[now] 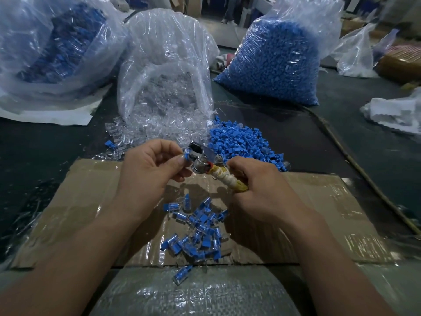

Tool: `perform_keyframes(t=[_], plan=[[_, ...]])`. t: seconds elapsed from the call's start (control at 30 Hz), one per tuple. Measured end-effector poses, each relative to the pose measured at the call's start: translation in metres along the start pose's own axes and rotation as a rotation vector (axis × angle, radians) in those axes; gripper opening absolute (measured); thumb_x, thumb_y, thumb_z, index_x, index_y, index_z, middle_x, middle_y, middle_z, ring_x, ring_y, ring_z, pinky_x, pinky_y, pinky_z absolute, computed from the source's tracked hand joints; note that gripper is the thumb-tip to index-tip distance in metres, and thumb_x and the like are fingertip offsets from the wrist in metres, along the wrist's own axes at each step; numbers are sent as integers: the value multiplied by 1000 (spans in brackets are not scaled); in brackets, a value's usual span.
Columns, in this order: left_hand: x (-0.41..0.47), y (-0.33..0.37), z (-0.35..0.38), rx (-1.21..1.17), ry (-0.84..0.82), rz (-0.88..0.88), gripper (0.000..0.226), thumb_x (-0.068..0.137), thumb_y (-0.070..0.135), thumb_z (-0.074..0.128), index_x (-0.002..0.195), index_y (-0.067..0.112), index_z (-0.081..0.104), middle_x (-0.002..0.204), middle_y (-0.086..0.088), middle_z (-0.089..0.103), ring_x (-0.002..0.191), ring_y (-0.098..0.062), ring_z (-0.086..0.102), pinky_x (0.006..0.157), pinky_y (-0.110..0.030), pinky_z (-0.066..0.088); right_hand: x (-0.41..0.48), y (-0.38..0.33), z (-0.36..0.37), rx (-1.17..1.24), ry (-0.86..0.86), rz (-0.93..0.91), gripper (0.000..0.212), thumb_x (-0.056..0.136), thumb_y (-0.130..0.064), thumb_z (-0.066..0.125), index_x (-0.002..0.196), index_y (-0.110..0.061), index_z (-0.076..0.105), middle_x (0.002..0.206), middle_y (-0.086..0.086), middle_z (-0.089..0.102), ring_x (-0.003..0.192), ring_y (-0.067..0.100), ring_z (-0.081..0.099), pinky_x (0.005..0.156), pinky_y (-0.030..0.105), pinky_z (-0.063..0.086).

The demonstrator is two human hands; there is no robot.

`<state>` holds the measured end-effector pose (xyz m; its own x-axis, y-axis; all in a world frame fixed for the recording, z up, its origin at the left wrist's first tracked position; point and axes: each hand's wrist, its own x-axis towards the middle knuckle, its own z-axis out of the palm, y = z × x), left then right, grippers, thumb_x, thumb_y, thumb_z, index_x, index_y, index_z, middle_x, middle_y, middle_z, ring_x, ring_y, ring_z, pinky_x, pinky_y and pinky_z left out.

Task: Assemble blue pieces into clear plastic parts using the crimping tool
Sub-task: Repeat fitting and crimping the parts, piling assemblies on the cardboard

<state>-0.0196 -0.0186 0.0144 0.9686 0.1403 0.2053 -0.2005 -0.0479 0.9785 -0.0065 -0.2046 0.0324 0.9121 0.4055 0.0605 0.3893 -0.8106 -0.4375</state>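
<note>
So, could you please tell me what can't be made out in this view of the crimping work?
1. Head view: how the blue piece sits against the crimping tool; the left hand partly covers it.
2. Head view: the tool's handle end, wrapped by the right hand.
3. Head view: the contents of the far left bag, blurred by crinkled plastic and cut off by the left edge.

We cannot see most of the crimping tool's handles: our right hand closes over them. The blue piece at the tool's head is largely hidden by the fingers of our left hand, so we cannot tell how it sits there. At the bench's far left corner a bag of blue pieces runs out of view. Inside the middle bag the clear parts blur into a grey mass. Beyond the far edge everything is too blurred to name.
</note>
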Motion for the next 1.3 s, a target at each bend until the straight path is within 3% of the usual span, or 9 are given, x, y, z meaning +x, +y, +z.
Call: perform_keyframes(t=[0.2, 0.4, 0.5, 0.6, 0.73, 0.9, 1.07, 1.2, 1.3], plan=[[-1, 1, 1, 52, 21, 24, 21, 81, -10, 57, 75, 10, 59, 64, -6, 63, 49, -6, 61, 50, -13, 50, 0, -3, 1, 21, -7, 25, 19, 78, -21, 65, 93, -24, 55, 82, -9, 55, 76, 9, 50, 67, 29, 44], [0, 1, -3, 62, 38, 19, 20, 81, -9, 57, 76, 10, 60, 64, -6, 63, 50, -6, 62, 51, -14, 50, 2, -3, 5, -7, 18, 7, 18, 80, -25, 67, 89, -29, 52, 80, -12, 53, 73, 2, 46, 63, 21, 38], [1, 1, -2, 69, 40, 7, 20, 81, -9, 58, 76, 11, 60, 64, -6, 63, 51, -6, 62, 52, -14, 50, 4, -1, 7, -10, 4, 14, 26, 81, -26, 67, 104, -27, 56, 89, -11, 54, 80, 3, 45, 70, 20, 39], [1, 1, -2, 54, 64, 1, 20, 81, -6, 58, 76, 13, 60, 62, -2, 65, 53, -6, 63, 52, -14, 50, 4, 1, 5, 20, -2, 15, 39, 80, -21, 67, 117, -22, 56, 101, -8, 58, 92, 8, 49, 84, 28, 43], [2, 5, -8, -38, 91, -18, 15, 78, -1, 61, 75, 14, 62, 63, 3, 68, 55, -8, 65, 52, -15, 51, 1, 5, -2, -8, -13, 21, 41, 78, -19, 65, 118, -24, 59, 96, -6, 58, 89, 12, 52, 81, 36, 47], [0, 12, -16, -96, -185, -217, 8, 62, 10, 66, 65, 16, 72, 58, -3, 65, 50, -11, 59, 47, -23, 50, -1, 6, -5, -4, -49, 52, 39, 72, -26, 72, 110, -29, 63, 94, -7, 62, 85, 12, 55, 79, 39, 49], [-2, 20, -13, -33, -541, -322, 14, 57, 10, 67, 70, 11, 73, 62, -9, 69, 43, -7, 58, 39, -15, 44, -1, 5, -5, -34, -82, 61, 48, 65, -39, 76, 111, -32, 62, 99, -10, 63, 89, 9, 54, 81, 37, 48], [-1, 19, -11, 109, -620, -311, 19, 52, 20, 73, 71, 20, 73, 64, -7, 70, 48, -8, 59, 42, -14, 44, -1, 6, -3, -50, -122, 70, 54, 63, -39, 80, 113, -34, 59, 104, -13, 61, 89, 5, 50, 78, 30, 43], [-1, 16, -10, 128, -633, -274, 19, 51, 19, 74, 71, 18, 72, 66, -6, 70, 57, -10, 65, 52, -12, 49, -1, 8, -2, -72, -141, 74, 55, 63, -41, 80, 113, -33, 58, 108, -11, 61, 92, 7, 50, 81, 32, 44]])
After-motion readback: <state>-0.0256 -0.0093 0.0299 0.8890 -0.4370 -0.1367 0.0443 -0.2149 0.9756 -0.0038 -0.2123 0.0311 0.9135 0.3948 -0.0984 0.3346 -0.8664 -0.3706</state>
